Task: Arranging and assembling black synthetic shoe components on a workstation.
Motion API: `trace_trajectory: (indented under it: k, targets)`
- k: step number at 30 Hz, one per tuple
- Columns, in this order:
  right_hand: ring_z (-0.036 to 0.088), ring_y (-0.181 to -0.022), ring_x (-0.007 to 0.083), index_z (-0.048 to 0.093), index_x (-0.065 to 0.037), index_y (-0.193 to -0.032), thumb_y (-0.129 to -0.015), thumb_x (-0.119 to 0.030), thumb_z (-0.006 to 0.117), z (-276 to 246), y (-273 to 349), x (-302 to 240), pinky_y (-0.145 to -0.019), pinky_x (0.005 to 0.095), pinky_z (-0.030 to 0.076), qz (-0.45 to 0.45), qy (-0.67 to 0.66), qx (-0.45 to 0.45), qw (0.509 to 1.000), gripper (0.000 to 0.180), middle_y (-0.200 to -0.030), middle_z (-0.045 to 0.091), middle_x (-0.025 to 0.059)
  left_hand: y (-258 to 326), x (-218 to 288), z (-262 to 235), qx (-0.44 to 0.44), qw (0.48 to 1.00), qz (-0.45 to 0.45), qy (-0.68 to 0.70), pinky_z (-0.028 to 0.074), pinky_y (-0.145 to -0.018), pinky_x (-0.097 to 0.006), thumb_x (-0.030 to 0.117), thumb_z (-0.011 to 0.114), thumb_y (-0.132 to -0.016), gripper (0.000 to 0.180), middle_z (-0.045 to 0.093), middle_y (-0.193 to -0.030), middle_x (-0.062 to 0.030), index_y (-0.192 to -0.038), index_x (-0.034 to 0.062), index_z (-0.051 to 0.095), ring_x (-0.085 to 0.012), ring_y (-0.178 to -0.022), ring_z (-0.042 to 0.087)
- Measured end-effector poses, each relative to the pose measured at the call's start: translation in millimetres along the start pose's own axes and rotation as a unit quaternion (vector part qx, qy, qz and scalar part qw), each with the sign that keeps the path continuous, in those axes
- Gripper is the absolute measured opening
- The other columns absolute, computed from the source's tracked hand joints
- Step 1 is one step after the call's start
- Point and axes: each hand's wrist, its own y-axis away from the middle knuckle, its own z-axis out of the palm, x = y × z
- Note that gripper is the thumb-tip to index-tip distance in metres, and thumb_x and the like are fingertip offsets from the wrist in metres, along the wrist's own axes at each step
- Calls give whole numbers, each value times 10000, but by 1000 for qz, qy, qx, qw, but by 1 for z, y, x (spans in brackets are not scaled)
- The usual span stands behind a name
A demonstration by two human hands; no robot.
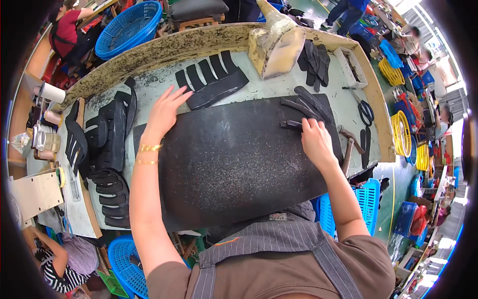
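My left hand [167,113] has its fingers stretched out at the upper left of a dark rubbery board [229,149]. Its fingertips reach the near edge of a black sole-shaped piece [219,88] with several strips standing out from its far side. On the board's right part, my right hand [317,141] has its fingers closed on a small black bar-shaped object [290,125], whose exact kind I cannot make out. Just beyond it lie several long black strips [303,105], overlapping at the board's far right corner.
Black strapped pieces [112,132] lie along the bench's left side. A yellowed block [275,50] stands at the far rim, beside black cut pieces [314,64]. Scissors [366,112] and a hammer [348,149] lie at the right. Thread spools [52,93] stand left; a blue basket [127,266] sits below.
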Motion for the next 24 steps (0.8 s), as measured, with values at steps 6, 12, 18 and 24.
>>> trace_trajectory:
  k: [6, 12, 18, 24]
  targets:
    - [565, -941, 295, 648, 11, -1084, -817, -45, 637, 27, 13, 21, -812, 405, 497, -48, -83, 93, 991, 274, -1037, 597, 119, -18, 20, 9, -22, 999, -15, 46, 423, -1062, -432, 75, 612, -892, 228, 680, -1210, -32, -1092, 123, 710, -279, -1228, 573]
    - [559, -921, 284, 681, -17, -1054, -828, -94, 691, 31, 31, 21, -815, 389, 487, -71, -139, 168, 973, 239, -993, 602, 96, 26, 152, -89, 166, 983, 28, -78, 537, -890, -412, -30, 593, -835, 307, 698, -1053, -120, -1119, 37, 688, -302, -1008, 669]
    - [585, -917, 308, 677, -2, -1071, -821, -24, 680, 32, 27, 27, -823, 394, 495, -111, -195, 193, 955, 251, -999, 632, 118, 118, 254, -41, 14, 996, 84, -38, 526, -955, -409, 113, 606, -778, 344, 682, -1128, -127, -1101, 34, 694, -292, -1068, 658]
    - [589, -978, 327, 654, -15, -1114, -851, 49, 594, 25, 32, 32, -854, 401, 499, -93, -186, 200, 957, 278, -1049, 638, 138, 155, 280, -4, 44, 998, 10, 33, 481, -1022, -437, 289, 673, -862, 426, 643, -1229, -151, -1183, 8, 658, -318, -1187, 598]
